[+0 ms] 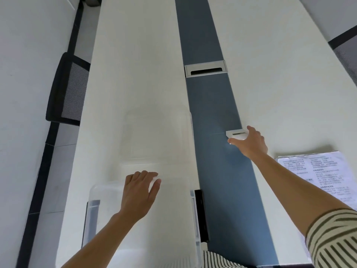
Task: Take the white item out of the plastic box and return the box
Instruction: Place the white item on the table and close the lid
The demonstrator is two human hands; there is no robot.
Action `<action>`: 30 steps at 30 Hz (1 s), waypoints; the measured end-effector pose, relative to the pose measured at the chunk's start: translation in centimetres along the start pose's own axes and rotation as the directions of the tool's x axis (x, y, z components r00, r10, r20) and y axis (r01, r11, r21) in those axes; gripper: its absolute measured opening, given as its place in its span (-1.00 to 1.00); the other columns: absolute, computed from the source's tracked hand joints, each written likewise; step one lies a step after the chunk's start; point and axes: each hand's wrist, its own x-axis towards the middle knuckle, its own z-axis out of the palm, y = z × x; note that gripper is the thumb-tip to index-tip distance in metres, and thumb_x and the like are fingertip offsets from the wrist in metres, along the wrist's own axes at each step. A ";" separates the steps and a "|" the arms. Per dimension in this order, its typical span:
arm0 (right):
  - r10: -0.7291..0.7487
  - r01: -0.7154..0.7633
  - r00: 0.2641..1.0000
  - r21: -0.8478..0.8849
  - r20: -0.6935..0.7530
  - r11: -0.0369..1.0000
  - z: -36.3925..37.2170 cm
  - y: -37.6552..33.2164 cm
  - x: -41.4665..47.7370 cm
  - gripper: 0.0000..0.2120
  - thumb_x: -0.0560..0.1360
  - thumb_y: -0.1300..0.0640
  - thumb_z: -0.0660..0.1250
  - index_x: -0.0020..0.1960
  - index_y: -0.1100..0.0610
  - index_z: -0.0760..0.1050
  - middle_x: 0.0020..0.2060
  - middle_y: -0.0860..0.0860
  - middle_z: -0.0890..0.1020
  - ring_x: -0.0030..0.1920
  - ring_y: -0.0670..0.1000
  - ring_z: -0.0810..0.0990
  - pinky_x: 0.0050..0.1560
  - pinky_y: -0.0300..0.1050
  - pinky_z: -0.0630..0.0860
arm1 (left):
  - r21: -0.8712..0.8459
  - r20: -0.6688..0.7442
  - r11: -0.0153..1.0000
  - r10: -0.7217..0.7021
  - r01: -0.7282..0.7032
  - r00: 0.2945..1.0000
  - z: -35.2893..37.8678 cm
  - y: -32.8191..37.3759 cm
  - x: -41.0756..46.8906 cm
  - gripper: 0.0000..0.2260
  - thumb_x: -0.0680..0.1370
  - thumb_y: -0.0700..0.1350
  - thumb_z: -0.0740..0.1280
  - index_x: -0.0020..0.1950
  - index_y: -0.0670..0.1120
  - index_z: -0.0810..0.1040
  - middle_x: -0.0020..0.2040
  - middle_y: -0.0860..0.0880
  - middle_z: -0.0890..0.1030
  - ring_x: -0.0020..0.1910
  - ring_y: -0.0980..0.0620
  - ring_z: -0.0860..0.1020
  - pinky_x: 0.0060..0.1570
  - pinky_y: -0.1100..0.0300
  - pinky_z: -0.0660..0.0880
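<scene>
We see the plastic box (190, 209) nearest on the counter (289, 93), its lid (156, 136) beyond, papers (318, 171) at right.

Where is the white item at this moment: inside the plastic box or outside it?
Outside. The right hand holds the white item over the table's blue strip, well apart from the plastic box, where the left hand rests.

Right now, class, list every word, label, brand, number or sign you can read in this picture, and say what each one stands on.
Printed sheets: dense lines of print, too small and blurred to read.
White item held in the right hand: no text visible.
Plastic box under the left hand: no label visible.
Cable slot in the desk: no marking visible.
Nothing can be quoted.
</scene>
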 end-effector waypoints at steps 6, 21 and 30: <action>-0.359 0.360 0.921 -0.023 -0.152 0.933 1.7 -5.4 -3.4 -0.56 0.46 -0.07 0.30 0.29 0.07 0.46 0.20 0.00 0.57 0.23 0.08 0.50 0.05 -0.01 0.41 | -0.203 -0.223 0.979 -0.059 0.013 0.973 -1.5 -0.9 -0.9 -0.71 0.52 -0.01 0.20 0.13 -0.12 0.56 -0.01 -0.01 0.60 0.02 0.00 0.49 0.03 0.14 0.42; -0.143 0.161 0.986 -0.257 0.090 0.953 11.8 -8.7 -4.1 -0.76 0.47 0.13 0.23 -0.34 0.18 0.33 -0.45 0.03 0.41 -0.46 0.03 0.35 -0.42 -0.17 0.26 | -0.295 0.069 0.799 -0.529 0.524 0.846 -1.1 -11.7 -14.3 -0.55 0.53 0.24 0.05 0.30 0.02 0.36 -0.01 0.02 0.54 -0.03 -0.09 0.57 -0.12 0.05 0.48; 0.026 -0.067 0.990 0.297 0.137 0.953 8.5 -11.7 -8.4 -0.77 0.46 0.18 0.27 -0.34 0.13 0.33 -0.42 0.03 0.45 -0.45 0.02 0.39 -0.46 -0.18 0.32 | -0.467 0.011 0.772 -0.482 0.431 0.876 -0.8 -12.0 -14.6 -0.76 0.57 0.09 0.15 0.03 -0.07 0.44 -0.27 0.08 0.43 -0.25 0.09 0.43 -0.32 0.23 0.29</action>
